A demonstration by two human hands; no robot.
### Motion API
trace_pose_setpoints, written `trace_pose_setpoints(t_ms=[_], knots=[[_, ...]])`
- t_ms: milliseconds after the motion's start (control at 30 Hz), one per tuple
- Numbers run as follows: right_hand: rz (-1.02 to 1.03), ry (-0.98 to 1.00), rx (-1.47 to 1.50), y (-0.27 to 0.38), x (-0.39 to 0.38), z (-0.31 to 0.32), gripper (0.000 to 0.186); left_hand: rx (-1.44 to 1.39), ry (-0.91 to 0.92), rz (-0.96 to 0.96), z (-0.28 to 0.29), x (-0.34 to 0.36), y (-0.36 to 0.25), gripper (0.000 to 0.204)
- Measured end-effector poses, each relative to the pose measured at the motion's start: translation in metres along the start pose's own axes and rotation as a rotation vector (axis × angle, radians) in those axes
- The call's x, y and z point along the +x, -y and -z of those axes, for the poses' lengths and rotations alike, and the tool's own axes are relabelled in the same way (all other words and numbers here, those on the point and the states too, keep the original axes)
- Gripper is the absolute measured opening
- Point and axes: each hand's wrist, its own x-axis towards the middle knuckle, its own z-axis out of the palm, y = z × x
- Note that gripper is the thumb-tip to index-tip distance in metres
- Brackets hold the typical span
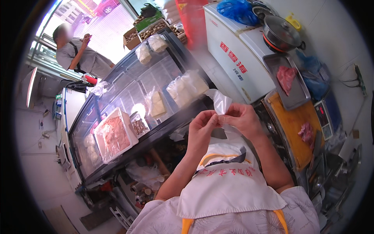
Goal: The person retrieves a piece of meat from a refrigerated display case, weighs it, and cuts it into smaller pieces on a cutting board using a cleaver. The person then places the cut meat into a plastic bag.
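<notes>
White plastic bag [222, 102], pinched between both hands [246, 120], rises above them.

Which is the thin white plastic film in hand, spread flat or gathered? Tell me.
Gathered: the film narrows where the left hand and right hand pinch it, flaring above.

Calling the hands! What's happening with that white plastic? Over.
Left hand and right hand: both pinching the white plastic. Plastic: bunched where pinched. Glass counter: ahead, to the left.
</notes>
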Motion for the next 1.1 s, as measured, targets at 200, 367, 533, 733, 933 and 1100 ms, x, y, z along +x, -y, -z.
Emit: trace_pose_setpoints(t_ms=[200,367,533,733,933,1100], knots=[[-0.001,0.066,0.113,0.002,0.005,-0.002,0.019,0.040,0.034,0.025,0.005,0.006,0.003,0.016],[-0.039,0.149,0.243,0.002,0.009,0.000,0.021,0.025,0.049,0.013,0.010,0.007,0.004,0.017],[-0.015,0.136,0.258,-0.019,0.015,0.005,0.025,0.048,0.026,0.012,0.010,0.007,-0.001,0.018],[-0.037,0.072,0.290,0.009,0.011,-0.016,0.016,0.074,-0.017,-0.050,0.011,0.010,0.007,0.017],[-0.031,0.062,0.227,-0.014,0.018,-0.010,0.014,0.086,-0.018,-0.082,0.009,0.010,0.016,0.009],[0.003,0.046,0.183,-0.015,0.021,-0.011,0.012,0.095,-0.015,-0.073,0.012,0.012,0.013,0.007]])
